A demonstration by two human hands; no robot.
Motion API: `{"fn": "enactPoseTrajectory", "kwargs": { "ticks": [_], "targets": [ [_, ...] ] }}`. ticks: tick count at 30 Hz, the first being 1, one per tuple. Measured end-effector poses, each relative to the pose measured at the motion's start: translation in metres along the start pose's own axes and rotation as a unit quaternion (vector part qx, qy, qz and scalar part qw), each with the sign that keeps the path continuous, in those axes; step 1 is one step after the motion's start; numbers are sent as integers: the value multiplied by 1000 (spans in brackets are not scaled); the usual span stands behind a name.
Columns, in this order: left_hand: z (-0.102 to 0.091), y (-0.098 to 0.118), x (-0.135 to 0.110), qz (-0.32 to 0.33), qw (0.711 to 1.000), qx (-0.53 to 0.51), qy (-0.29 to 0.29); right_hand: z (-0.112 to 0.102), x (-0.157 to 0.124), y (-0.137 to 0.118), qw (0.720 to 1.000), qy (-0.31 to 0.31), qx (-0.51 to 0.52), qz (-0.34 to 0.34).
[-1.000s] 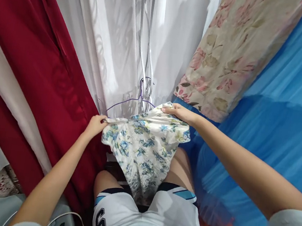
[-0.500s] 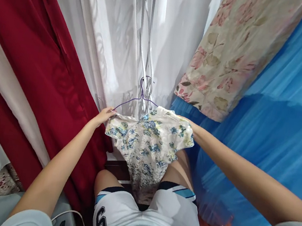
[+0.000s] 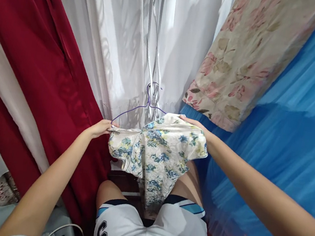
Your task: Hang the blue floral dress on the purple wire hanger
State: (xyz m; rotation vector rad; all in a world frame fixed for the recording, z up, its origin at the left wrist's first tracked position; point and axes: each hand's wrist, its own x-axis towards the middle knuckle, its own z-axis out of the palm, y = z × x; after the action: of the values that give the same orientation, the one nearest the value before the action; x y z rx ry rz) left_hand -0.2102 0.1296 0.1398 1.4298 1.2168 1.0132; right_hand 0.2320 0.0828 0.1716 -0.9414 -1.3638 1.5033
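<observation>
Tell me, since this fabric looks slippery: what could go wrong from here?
1. The hook of the thin purple wire hanger sits among the hanging white straps and could snag there.
2. The hanger's arm by the left hand is bare. The blue-flowered white satin garment bunches toward the right hand, so it may slide off.
3. Both hands grip only its top edge; a loosened grip might drop it.
</observation>
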Motion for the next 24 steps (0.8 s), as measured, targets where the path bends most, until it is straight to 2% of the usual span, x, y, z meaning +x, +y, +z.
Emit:
{"fn": "enactPoseTrajectory", "kwargs": {
  "ticks": [3, 6, 11, 15, 18, 21, 24],
  "targets": [
    [-3, -3, 3, -28, 998, 50, 28, 7, 0, -3, 997, -63, 45, 31],
    [-9, 0, 11, -18, 992, 96, 76, 15, 1, 1, 994, -82, 57, 45],
    [-17, 24, 30, 59, 965, 177, 186, 26, 1, 4, 985, -86, 113, 98],
    [-8, 45, 47, 130, 932, 233, 246, 30, -6, -4, 977, -75, 140, 146],
    [11, 64, 56, 190, 917, 250, 248, 30, -10, -9, 975, -55, 140, 162],
    [40, 88, 59, 246, 911, 245, 224, 29, -12, -12, 974, -42, 141, 172],
    [69, 108, 59, 326, 914, 205, 127, 30, -11, -12, 970, -42, 157, 180]
  ]
}}
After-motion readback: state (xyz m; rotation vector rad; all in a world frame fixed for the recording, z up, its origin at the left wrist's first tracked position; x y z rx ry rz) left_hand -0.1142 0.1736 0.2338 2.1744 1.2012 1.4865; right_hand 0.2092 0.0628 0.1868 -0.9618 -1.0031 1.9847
